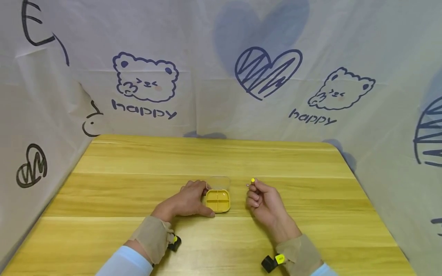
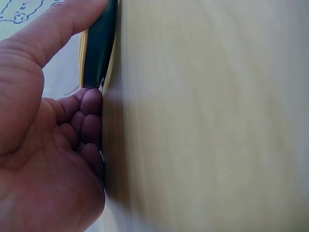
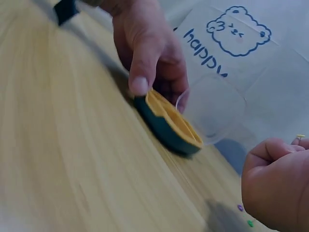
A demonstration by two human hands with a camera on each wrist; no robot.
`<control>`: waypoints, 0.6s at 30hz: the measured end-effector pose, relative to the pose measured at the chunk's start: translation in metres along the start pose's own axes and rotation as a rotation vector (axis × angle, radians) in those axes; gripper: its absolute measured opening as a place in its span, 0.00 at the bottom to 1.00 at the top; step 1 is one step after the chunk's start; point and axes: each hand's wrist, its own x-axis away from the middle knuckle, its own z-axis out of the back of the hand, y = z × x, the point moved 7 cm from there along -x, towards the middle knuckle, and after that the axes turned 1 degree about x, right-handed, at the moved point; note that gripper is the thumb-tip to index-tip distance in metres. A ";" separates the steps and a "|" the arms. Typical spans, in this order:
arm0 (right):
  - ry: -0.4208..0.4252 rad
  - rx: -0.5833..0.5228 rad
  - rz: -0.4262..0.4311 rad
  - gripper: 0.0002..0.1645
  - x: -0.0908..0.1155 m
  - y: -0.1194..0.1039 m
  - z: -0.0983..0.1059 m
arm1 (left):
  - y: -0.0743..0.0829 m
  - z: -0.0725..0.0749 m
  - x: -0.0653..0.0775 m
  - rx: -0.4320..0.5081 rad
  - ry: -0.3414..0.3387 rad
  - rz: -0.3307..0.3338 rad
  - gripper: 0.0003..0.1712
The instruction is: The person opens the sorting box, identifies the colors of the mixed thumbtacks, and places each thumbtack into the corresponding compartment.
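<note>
A pill box (image 1: 218, 200), yellow inside with several compartments and dark green outside, sits on the table with its clear lid (image 3: 212, 108) raised at the far side. My left hand (image 1: 188, 200) holds it from the left, thumb at the near corner and fingers about the far corner; in the left wrist view the fingers (image 2: 91, 128) curl low against the tabletop. To the right of the box, my right hand (image 1: 266, 201) pinches a small yellow-topped piece (image 1: 253, 180) between thumb and forefinger, its other fingers folded in. I cannot tell what kind of piece it is.
A tiny purple piece (image 3: 240, 208) and a tiny green piece (image 3: 250, 223) show beside the right hand in the right wrist view. The wood-grain table (image 1: 121, 165) ends at white printed cloth (image 1: 210, 99) behind and at the sides.
</note>
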 end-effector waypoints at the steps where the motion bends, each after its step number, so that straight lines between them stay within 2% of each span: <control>1: -0.023 -0.041 -0.016 0.08 0.000 0.002 -0.001 | 0.000 0.000 0.000 0.001 0.000 0.003 0.40; 9: -0.208 -0.288 -0.087 0.11 0.004 0.013 -0.012 | 0.002 0.001 0.001 0.016 -0.003 0.003 0.40; 14: -0.250 -0.337 -0.085 0.11 0.006 0.015 -0.016 | 0.003 0.002 0.001 0.020 0.004 0.000 0.40; 18: -0.245 -0.344 -0.081 0.10 0.006 0.016 -0.017 | 0.003 0.003 0.001 0.022 0.004 -0.002 0.39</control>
